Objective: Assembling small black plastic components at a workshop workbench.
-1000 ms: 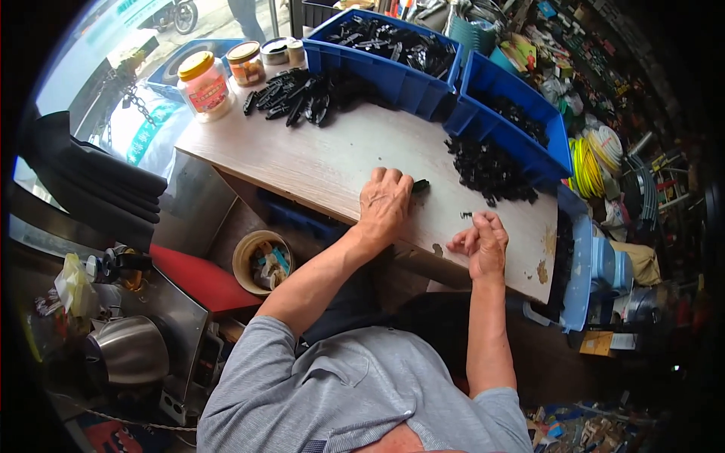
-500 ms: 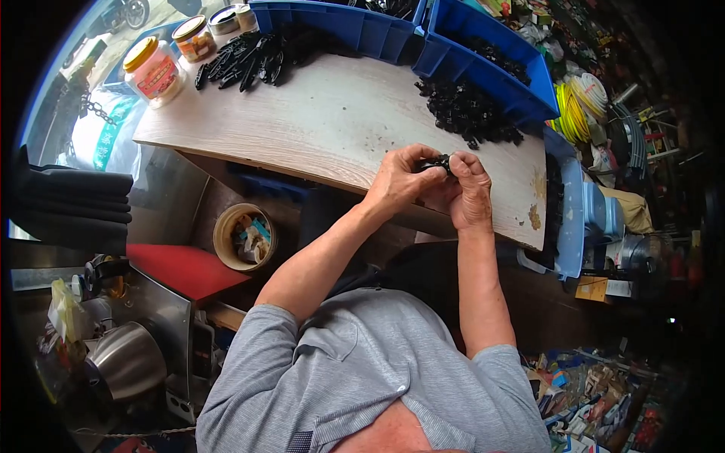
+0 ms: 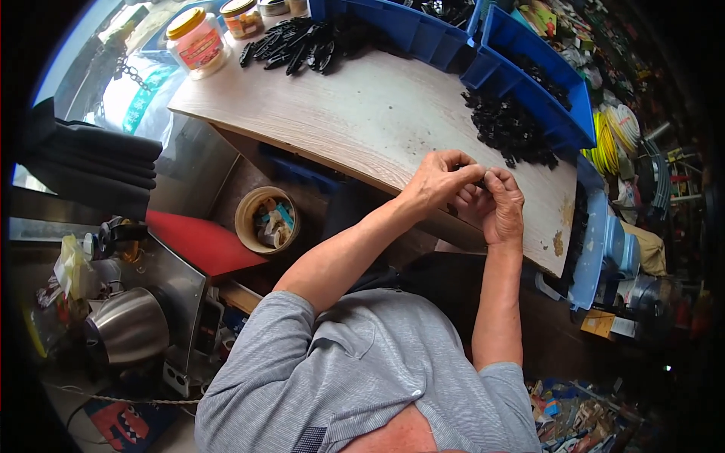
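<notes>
Near the front edge of the wooden table [image 3: 340, 113], my left hand [image 3: 445, 181] and my right hand [image 3: 504, 205] meet. Both are closed, thumbs and fingers pinched round a small black plastic part [image 3: 481, 182]. Most of that part is hidden by the fingers, so its shape cannot be made out. Beyond my right hand lies a heap of small black plastic pieces [image 3: 510, 130]. At the table's far left side is a pile of long black plastic pieces [image 3: 298, 47].
Two blue bins [image 3: 430, 47] [image 3: 529, 87] holding black pieces line the far edge. A yellow-lidded jar [image 3: 198, 47] stands at the left corner. Below sit a waste bucket [image 3: 245, 219] and a red panel [image 3: 198, 245]; a steel kettle [image 3: 132, 325] is lower left.
The whole view has shifted, so the table and hands appear farther right. My fingers have drawn closer together over the black part, which shows less than before.
</notes>
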Demonstrator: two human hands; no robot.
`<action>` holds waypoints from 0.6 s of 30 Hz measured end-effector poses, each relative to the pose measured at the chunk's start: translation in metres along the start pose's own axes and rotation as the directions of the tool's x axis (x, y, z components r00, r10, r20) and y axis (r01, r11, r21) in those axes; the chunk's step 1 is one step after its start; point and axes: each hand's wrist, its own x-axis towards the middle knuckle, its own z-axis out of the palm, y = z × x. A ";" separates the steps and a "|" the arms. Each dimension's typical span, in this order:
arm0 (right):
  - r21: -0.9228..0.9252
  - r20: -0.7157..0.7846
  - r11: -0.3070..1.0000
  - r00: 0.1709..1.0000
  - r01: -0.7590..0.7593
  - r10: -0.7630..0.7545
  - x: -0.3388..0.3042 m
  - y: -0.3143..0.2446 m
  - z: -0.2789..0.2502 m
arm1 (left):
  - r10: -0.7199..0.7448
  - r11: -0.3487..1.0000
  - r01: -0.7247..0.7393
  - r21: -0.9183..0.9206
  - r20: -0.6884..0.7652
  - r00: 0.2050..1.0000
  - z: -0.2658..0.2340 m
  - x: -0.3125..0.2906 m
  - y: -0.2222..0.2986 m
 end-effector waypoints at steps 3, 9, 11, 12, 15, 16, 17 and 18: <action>-0.032 -0.011 0.999 0.999 -0.033 0.032 -0.006 -0.005 0.019 | -0.040 0.999 0.040 -0.001 -0.097 0.995 -0.002 0.004 -0.005; -0.280 -0.036 0.959 0.999 -0.029 0.020 -0.002 -0.011 0.011 | -0.014 0.997 0.003 -0.076 -0.141 0.990 0.000 0.004 -0.006; -0.378 -0.022 0.924 0.998 -0.058 0.053 -0.003 -0.015 0.017 | -0.005 0.993 -0.013 -0.121 -0.151 0.989 -0.001 0.003 -0.009; -0.416 -0.050 0.901 0.992 -0.125 0.114 -0.005 -0.017 0.023 | 0.002 0.986 -0.028 -0.166 -0.157 0.988 -0.002 0.002 -0.010; -0.462 -0.087 0.876 0.990 -0.136 0.108 -0.009 -0.013 0.032 | 0.022 0.993 -0.037 -0.115 -0.128 0.991 -0.002 -0.003 -0.008; -0.470 -0.089 0.879 0.995 -0.078 0.041 -0.010 -0.011 0.034 | 0.026 0.993 -0.041 -0.115 -0.132 0.991 -0.002 -0.004 -0.008; -0.471 -0.084 0.879 0.996 -0.077 0.042 -0.009 -0.009 0.032 | 0.069 0.994 -0.080 -0.080 -0.127 0.990 -0.001 -0.004 -0.009; -0.478 -0.058 0.878 0.998 -0.013 -0.017 -0.008 -0.006 0.026 | 0.113 0.992 -0.119 -0.046 -0.119 0.986 -0.001 -0.004 -0.010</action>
